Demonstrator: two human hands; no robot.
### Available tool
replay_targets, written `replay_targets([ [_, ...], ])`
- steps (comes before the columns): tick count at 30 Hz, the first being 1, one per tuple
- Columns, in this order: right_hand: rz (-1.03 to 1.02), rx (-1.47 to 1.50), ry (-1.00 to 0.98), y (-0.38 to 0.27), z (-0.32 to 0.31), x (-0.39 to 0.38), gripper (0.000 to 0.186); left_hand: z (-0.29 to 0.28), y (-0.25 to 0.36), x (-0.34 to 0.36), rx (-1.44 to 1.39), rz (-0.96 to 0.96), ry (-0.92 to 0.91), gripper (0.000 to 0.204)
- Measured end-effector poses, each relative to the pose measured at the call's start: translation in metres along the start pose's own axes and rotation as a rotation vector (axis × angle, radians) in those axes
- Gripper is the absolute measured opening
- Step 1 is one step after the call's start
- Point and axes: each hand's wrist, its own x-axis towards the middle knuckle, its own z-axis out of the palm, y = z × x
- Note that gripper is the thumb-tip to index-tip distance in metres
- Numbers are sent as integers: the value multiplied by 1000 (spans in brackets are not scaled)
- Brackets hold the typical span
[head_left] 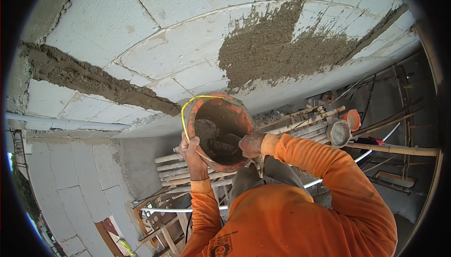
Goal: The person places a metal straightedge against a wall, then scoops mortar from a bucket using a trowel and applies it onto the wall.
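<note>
An orange bucket (240,112) with a yellow wire handle (188,104) is tilted toward me, with wet grey mortar (206,128) inside. My left hand (191,151) grips the bucket's near rim at the handle. My right hand (250,144), smeared with mortar, reaches into the bucket and holds a dark trowel (225,143) whose blade lies in the mortar. Both forearms wear orange sleeves. In front of me stands a white block wall (155,55) with a patch of fresh mortar (272,50) at the upper right.
A mortar-filled groove (89,81) runs across the wall at left. Below me lie bamboo scaffold poles (188,170), a white pipe (188,209), a second orange bucket (352,118) and a round grey pail (339,133) at right. A drop lies beyond the poles.
</note>
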Motion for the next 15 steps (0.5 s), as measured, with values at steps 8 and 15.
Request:
replay_targets([
  [8,97,285,368,35,-18,-23,35,11,8,2,-10,-91,-41,46],
  [15,-16,72,603,-37,-18,-35,18,15,12,6,124,-54,-87,46],
])
